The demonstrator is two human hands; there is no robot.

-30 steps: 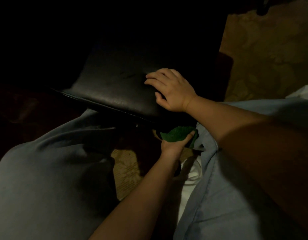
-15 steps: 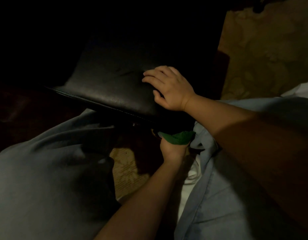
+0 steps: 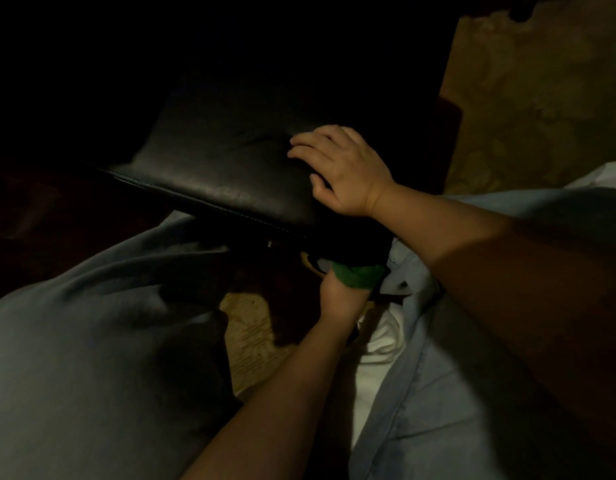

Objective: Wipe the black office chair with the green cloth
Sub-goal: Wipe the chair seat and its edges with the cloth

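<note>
Right hand (image 3: pixel 344 169) lies released, palm down with fingers loosely spread, on the near right corner of the black padded leather-look office chair (image 3: pixel 226 168). Left hand (image 3: pixel 336 294) reaches up beneath that seat's front edge and grasps the crumpled green cloth (image 3: pixel 357 276), which sits against the underside just below the right hand; its fingers are hidden by the cloth and seat. Grey-blue trouser legs (image 3: pixel 91 358) flank the forearms, with tan patterned floor (image 3: pixel 254 337) between them.
</note>
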